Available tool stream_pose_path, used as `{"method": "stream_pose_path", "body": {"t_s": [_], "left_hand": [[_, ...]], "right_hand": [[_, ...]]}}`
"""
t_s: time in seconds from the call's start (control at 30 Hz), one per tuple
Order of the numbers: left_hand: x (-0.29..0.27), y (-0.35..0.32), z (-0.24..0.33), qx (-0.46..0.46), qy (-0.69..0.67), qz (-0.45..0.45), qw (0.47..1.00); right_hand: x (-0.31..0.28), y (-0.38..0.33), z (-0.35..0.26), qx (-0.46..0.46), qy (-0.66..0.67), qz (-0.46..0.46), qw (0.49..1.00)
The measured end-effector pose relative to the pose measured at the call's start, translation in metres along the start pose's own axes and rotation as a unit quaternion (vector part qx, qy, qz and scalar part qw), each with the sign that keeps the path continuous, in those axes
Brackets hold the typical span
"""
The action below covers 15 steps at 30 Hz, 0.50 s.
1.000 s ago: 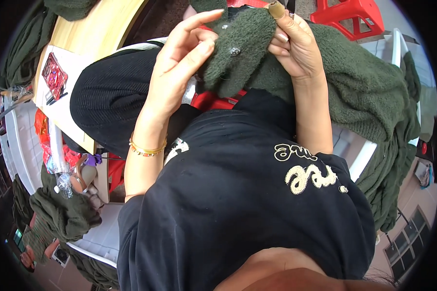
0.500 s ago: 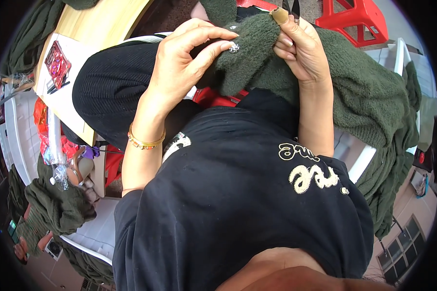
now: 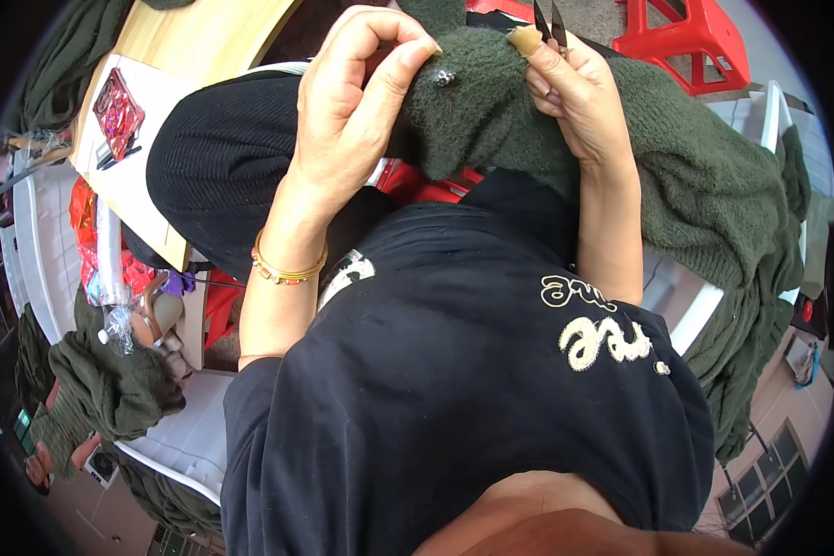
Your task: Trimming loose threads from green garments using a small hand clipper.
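Dark green fuzzy knitwear lies over my lap, with a small sparkly rhinestone button on it. My left hand is raised just beyond the button, thumb and forefinger pinched together; what they hold, if anything, is too small to make out. A gold bracelet circles that wrist. My right hand is closed around a pair of snips, whose dark blades point up and whose handles are hidden. At this hand's thumb tip sits a tan wrap or cover, close to the knit.
A pale wooden table at the upper left bears a packet of red beads. Red plastic stools stand at the upper right. More green knitwear hangs over white racks or chairs on both sides. Further off at lower left is another person.
My left hand has lifted off the rhinestone button, moving up and slightly away, so the button shows uncovered. My right hand still grips the snips, its blades now showing more.
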<state>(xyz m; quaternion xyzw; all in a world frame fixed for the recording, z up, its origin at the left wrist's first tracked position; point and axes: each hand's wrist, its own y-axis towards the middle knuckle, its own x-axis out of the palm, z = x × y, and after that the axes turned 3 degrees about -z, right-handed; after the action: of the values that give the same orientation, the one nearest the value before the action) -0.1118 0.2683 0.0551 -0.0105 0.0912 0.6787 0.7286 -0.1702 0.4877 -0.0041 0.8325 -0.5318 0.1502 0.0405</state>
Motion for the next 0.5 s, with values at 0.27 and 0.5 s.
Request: {"method": "stream_pose_path", "body": {"t_s": [0.27,0.5], "left_hand": [[0.002,0.003,-0.008,0.007,-0.117,-0.008,0.993],[0.0,0.006,-0.016,-0.04,-0.203,-0.011,0.978]], "right_hand": [[0.037,-0.002,-0.017,-0.198,-0.181,-0.078,0.96],[0.034,-0.001,-0.023,-0.239,-0.359,-0.099,0.897]]}}
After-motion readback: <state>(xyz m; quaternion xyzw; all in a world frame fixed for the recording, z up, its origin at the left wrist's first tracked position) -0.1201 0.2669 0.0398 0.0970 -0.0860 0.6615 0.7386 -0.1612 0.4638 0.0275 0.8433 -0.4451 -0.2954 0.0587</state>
